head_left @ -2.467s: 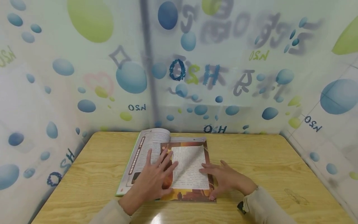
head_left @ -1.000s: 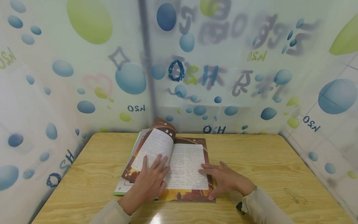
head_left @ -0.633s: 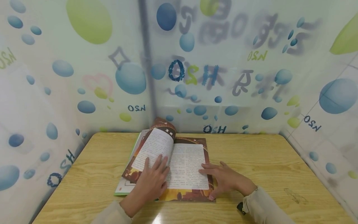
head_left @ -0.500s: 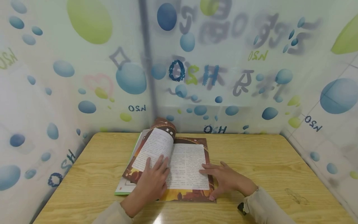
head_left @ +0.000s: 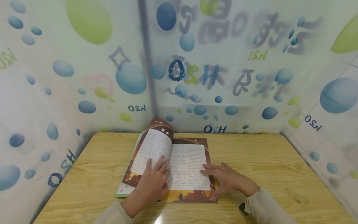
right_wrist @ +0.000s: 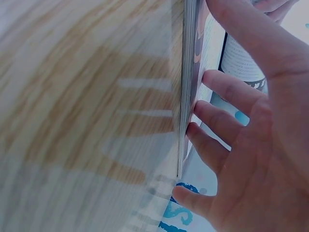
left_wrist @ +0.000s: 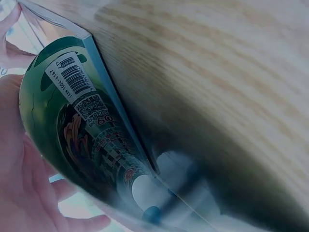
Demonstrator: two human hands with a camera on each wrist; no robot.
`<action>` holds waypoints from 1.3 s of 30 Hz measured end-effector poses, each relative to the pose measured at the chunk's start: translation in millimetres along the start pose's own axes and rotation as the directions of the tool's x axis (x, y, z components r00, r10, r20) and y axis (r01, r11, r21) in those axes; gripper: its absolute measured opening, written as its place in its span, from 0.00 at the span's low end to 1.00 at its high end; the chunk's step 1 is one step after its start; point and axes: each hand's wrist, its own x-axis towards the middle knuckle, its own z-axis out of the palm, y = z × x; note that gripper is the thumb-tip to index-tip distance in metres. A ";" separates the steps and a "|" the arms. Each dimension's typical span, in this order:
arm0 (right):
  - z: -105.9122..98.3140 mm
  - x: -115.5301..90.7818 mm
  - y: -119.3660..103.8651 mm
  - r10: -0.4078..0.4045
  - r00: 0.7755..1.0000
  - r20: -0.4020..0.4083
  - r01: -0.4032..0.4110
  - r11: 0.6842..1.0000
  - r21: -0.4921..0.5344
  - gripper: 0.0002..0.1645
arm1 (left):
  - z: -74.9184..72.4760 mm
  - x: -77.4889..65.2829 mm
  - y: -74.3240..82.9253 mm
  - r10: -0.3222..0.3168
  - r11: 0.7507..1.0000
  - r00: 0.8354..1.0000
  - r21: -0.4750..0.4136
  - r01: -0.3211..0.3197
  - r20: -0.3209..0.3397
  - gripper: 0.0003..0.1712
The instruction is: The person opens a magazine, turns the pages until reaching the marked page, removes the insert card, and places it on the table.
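Note:
An open magazine (head_left: 186, 168) lies on the table in the head view, its right page flat and its left page (head_left: 152, 147) bowed up near the spine. My left hand (head_left: 152, 182) rests on the lower part of the left page, fingers extended. From below, the left wrist view shows the green back cover (left_wrist: 72, 116) with a barcode, curving up off the table beside my left palm. My right hand (head_left: 227, 179) touches the right page's outer edge with its fingertips, thumb at the lower corner. In the right wrist view, those fingers reach over the stacked page edges (right_wrist: 187, 87).
The wooden table (head_left: 251, 155) extends on both sides of the magazine. A curtain (head_left: 223, 62) printed with bubbles and letters closes off the back and sides. Something small and black (head_left: 242, 208) shows at my right cuff.
A page has turned over from right to left, showing a new spread. My left hand shifted slightly left with it; lately the left page has settled a little lower. My right hand stays nearly in place.

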 end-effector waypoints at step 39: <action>0.8 2.8 2.3 -0.063 0.996 -0.059 0.060 0.997 -0.037 0.54 | -0.3 -2.1 -1.9 -0.093 0.971 0.993 -0.214 0.107 0.073 0.32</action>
